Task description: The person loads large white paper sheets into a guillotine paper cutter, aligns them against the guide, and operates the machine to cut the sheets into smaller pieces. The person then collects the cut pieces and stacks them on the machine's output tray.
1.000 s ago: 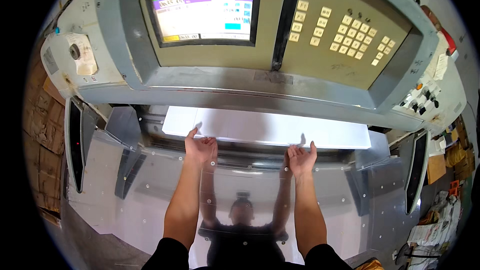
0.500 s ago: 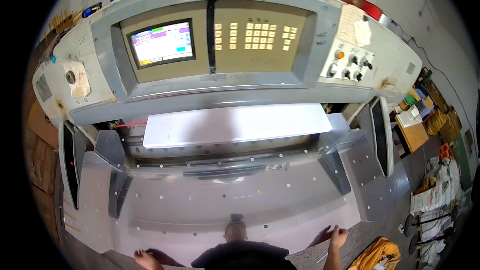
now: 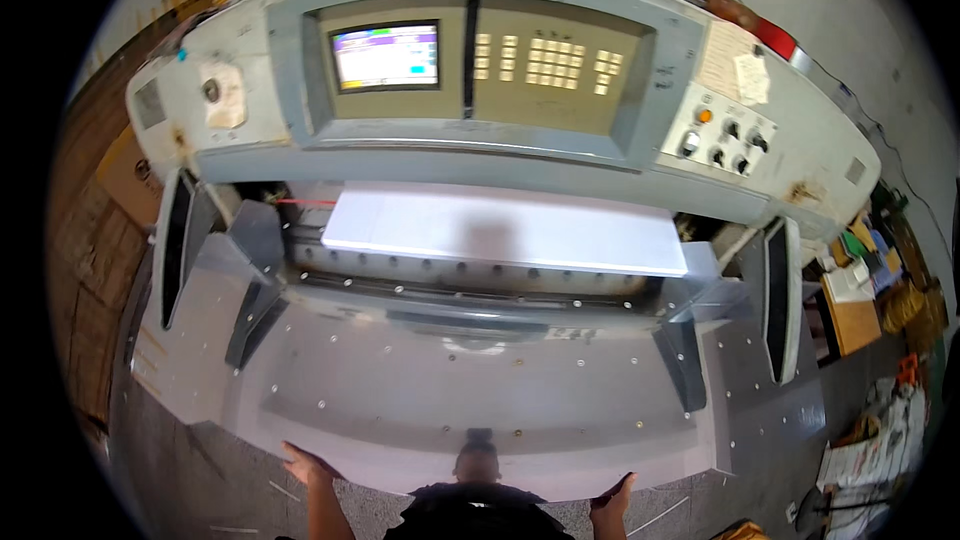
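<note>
A grey paper-cutting machine stands in front of me. Its pale metal table [image 3: 420, 380] is dotted with small round studs. On the far part of the table lies a thick white stack of paper [image 3: 590, 231], under the machine's front beam. At the table's near edge on the left is my left hand [image 3: 310, 463], its fingers apart and nothing in it. My right hand [image 3: 614, 496] is by the same edge on the right, also empty with the fingers apart. Whether either hand touches the edge I cannot tell. Both hands are far from the stack.
Above the stack sit a lit screen [image 3: 386, 57], a keypad [image 3: 556, 63] and a knob panel [image 3: 718, 138]. Upright black-faced side guards [image 3: 781, 300] flank the table. Dark grey angled plates [image 3: 680, 365] stand on it. White sacks [image 3: 880, 440] lie at the right.
My view has shifted, so the machine sits higher and more to the right. Both hands have come inward along the table's near edge, and their fingers have spread. The paper stack stays in place.
</note>
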The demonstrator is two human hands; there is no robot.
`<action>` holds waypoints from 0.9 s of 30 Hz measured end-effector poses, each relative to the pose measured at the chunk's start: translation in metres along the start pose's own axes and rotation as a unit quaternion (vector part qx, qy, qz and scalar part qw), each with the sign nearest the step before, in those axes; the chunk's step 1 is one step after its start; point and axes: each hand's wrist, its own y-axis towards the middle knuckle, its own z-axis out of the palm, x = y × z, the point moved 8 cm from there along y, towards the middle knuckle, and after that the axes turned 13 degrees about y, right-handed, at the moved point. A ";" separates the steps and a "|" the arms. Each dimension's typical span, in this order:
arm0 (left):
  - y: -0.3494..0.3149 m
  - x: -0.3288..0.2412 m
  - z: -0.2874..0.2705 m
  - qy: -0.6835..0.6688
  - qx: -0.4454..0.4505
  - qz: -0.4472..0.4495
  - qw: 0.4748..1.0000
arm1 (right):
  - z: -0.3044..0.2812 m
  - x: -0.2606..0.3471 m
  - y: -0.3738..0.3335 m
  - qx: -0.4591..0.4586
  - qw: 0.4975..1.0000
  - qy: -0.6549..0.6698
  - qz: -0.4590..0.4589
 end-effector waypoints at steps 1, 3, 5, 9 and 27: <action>0.001 0.000 -0.003 0.031 -0.025 0.016 0.999 | 0.005 -0.003 -0.002 0.043 0.999 -0.006 0.016; 0.002 -0.002 -0.002 0.042 -0.031 0.062 0.997 | 0.008 -0.002 -0.003 0.057 0.998 -0.007 0.014; 0.006 0.001 -0.008 0.087 -0.060 0.041 0.994 | 0.039 0.004 -0.028 0.028 0.998 -0.025 -0.043; -0.015 -0.012 -0.002 0.116 -0.056 0.026 0.991 | -0.023 -0.013 0.014 -0.125 0.990 -0.050 -0.040; -0.003 -0.009 0.000 0.125 -0.088 0.096 0.984 | -0.025 -0.014 -0.003 -0.294 0.909 -0.279 -0.098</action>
